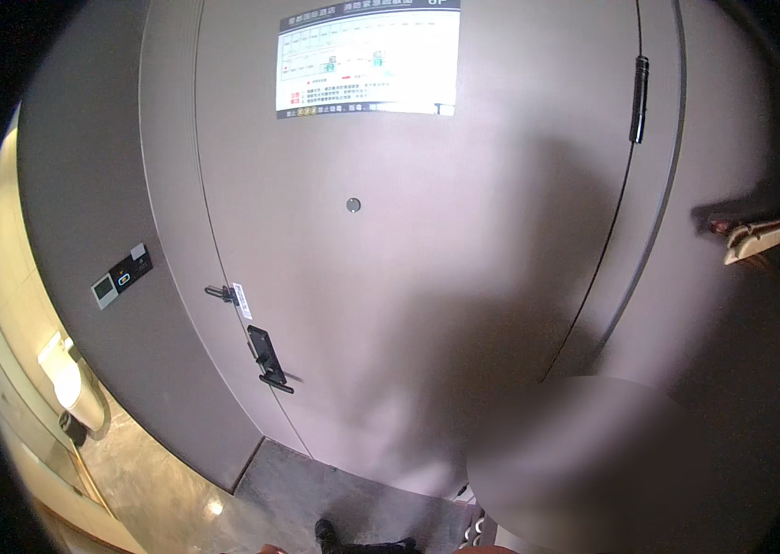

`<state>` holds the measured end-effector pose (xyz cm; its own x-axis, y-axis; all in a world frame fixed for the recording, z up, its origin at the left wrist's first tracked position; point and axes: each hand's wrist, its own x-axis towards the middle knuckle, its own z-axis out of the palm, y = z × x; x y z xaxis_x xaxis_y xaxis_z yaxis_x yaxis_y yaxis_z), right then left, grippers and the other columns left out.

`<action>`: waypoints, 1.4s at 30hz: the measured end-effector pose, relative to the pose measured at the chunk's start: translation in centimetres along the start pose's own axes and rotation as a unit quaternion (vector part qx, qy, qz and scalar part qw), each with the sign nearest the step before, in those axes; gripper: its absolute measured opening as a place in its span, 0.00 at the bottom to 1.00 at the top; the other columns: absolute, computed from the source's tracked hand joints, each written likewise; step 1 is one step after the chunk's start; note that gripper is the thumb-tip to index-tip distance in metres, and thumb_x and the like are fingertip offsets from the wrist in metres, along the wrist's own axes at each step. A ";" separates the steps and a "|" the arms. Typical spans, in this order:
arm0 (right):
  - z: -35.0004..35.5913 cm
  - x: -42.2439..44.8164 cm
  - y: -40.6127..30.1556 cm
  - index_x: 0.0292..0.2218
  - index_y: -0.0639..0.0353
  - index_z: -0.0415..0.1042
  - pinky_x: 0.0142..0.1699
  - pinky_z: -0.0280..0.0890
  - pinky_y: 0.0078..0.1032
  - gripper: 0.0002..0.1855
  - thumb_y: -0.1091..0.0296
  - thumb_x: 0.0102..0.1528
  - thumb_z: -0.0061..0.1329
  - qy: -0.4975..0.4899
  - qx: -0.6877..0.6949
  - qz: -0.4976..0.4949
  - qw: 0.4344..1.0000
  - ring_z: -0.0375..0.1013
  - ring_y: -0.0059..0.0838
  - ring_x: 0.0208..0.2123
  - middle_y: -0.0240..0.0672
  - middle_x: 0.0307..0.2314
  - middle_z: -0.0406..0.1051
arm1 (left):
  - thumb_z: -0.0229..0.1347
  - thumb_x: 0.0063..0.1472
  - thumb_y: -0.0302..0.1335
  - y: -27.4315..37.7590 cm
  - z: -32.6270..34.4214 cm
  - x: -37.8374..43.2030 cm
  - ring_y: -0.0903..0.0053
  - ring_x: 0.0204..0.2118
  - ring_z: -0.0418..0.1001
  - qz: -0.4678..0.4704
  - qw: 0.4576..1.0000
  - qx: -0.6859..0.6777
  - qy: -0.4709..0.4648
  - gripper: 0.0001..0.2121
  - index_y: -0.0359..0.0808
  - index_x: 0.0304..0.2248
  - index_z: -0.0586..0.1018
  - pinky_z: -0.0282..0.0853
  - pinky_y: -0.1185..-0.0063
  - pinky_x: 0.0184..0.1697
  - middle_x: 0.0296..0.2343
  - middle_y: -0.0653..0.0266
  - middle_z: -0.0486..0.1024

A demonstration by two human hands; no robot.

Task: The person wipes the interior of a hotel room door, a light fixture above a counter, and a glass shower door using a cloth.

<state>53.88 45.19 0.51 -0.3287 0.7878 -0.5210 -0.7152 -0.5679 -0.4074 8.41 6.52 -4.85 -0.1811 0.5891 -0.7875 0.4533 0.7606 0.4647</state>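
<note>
Only a sliver of skin, seemingly my left hand [272, 549], shows at the bottom edge. Another sliver, seemingly my right hand [485, 550], lies farther right on the same edge. The fingers and anything in them are cut off. Before me stands a closed grey-brown door [397, 263] with a round peephole [353, 205]. Its black lever handle [276, 384] sits low on the left, on a dark lock plate [267, 353]. Above that is a swing-bar door guard [220, 293] beside a small white label [242, 300]. A printed evacuation plan [368, 66] is fixed high on the door.
A switch panel [121, 275] is on the left wall. Past that wall's edge are a toilet [71, 384] and a dark bin [73, 428]. Clothes hangers [767, 235] hang at right. Dark shoes [324, 532] stand on the grey floor [362, 502]. A blurred patch hides the lower right.
</note>
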 end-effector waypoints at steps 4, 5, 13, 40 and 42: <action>-0.3 -0.3 1.0 0.28 0.54 0.67 0.32 0.68 0.43 0.10 0.59 0.49 0.43 -0.015 0.008 0.020 1.000 0.68 0.38 0.24 0.36 0.22 0.66 | 0.55 0.46 0.23 -1.7 0.6 0.0 0.77 0.37 0.76 -0.060 0.996 -0.022 0.068 0.17 0.47 0.38 0.81 0.69 0.78 0.42 0.32 0.67 0.79; -0.3 -0.3 1.3 0.28 0.54 0.67 0.32 0.68 0.43 0.09 0.59 0.49 0.43 -0.024 0.011 0.026 0.999 0.68 0.39 0.23 0.36 0.22 0.66 | 0.55 0.46 0.23 -1.9 0.7 0.4 0.77 0.37 0.76 -0.072 0.993 -0.041 0.089 0.17 0.47 0.38 0.81 0.70 0.78 0.41 0.32 0.67 0.80; -3.1 -0.1 1.7 0.24 0.52 0.66 0.29 0.68 0.45 0.07 0.61 0.47 0.43 -0.090 0.024 -0.051 0.994 0.67 0.39 0.20 0.36 0.18 0.65 | 0.53 0.45 0.21 6.7 -3.1 5.5 0.78 0.32 0.78 0.023 0.983 0.027 0.178 0.14 0.47 0.32 0.83 0.72 0.78 0.36 0.28 0.67 0.81; -11.0 -27.3 25.0 0.27 0.65 0.64 0.30 0.71 0.46 0.06 0.74 0.43 0.40 0.572 0.221 -0.162 0.773 0.74 0.47 0.23 0.45 0.20 0.67 | 0.52 0.56 0.33 18.5 -12.9 23.8 0.75 0.20 0.72 0.151 0.966 0.102 -0.183 0.07 0.46 0.31 0.82 0.67 0.75 0.22 0.22 0.67 0.77; -10.2 -29.2 29.6 0.26 0.62 0.66 0.24 0.69 0.46 0.05 0.74 0.47 0.39 0.546 0.297 -0.194 0.759 0.71 0.44 0.19 0.42 0.20 0.67 | 0.51 0.56 0.33 18.5 -12.7 25.3 0.75 0.20 0.72 0.175 0.953 0.140 -0.204 0.08 0.47 0.30 0.82 0.67 0.75 0.21 0.22 0.67 0.76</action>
<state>48.66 2.93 -3.98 0.4531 0.0160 -0.8913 -0.8859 0.1194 -0.4482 1.11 39.01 -11.01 0.3522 0.5949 -0.7225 0.6495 0.4005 0.6464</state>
